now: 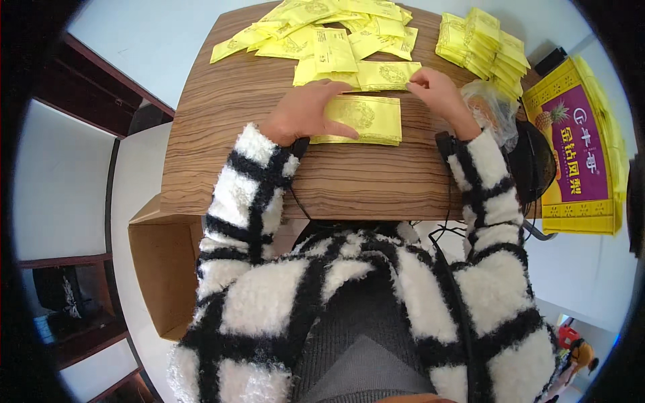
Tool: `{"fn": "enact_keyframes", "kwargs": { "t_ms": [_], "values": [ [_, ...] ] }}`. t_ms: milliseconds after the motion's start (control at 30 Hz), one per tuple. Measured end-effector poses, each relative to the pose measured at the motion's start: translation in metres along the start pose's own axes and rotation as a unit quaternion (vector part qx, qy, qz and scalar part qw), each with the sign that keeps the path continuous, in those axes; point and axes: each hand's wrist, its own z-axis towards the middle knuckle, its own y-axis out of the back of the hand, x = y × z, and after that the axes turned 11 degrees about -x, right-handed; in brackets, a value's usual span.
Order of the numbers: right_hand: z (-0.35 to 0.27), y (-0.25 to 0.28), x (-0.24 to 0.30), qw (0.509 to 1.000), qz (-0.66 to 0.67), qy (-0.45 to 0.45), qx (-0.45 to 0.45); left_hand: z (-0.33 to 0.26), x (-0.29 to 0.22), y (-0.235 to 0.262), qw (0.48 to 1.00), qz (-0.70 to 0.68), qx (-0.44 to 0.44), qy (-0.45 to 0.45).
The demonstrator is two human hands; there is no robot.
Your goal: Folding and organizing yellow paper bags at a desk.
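Observation:
A neat stack of flat yellow packets [366, 121] lies on the table in front of me. Over its left end is my left hand [302, 111], thumb stretched out across the top packet and fingers spread apart from it toward the far side. My right hand [440, 97] is closed in a pinch at the right end of a yellow packet [390, 74] just beyond the stack. Another yellow packet [334, 50] lies crosswise over the left part of that row. Behind them spreads a loose heap of similar packets [295, 43].
Piled yellow packets [480, 40] sit at the back right of the wooden table [222, 114]. A clear plastic bag [494, 111] rests by my right wrist. Beyond the right edge stands a yellow and purple carton [571, 148]. An open cardboard box [161, 269] is at lower left.

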Motion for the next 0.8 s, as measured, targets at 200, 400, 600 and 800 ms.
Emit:
{"fn": "enact_keyframes", "kwargs": {
  "t_ms": [200,400,600,800],
  "values": [
    [0.042,-0.027,0.013,0.983,-0.12,0.128,0.047,-0.005,0.01,0.004,0.98,-0.108,-0.139,0.098],
    [0.059,-0.03,0.028,0.964,-0.151,0.154,0.153,-0.007,0.018,0.009,0.974,-0.108,-0.156,0.126],
    [0.063,-0.011,0.026,0.975,-0.164,0.123,0.081,-0.008,0.019,0.014,0.974,-0.095,-0.174,0.109],
    [0.047,0.03,0.063,0.999,-0.036,0.013,-0.013,-0.013,0.023,0.013,0.971,-0.097,-0.2,0.085]
  ]
}}
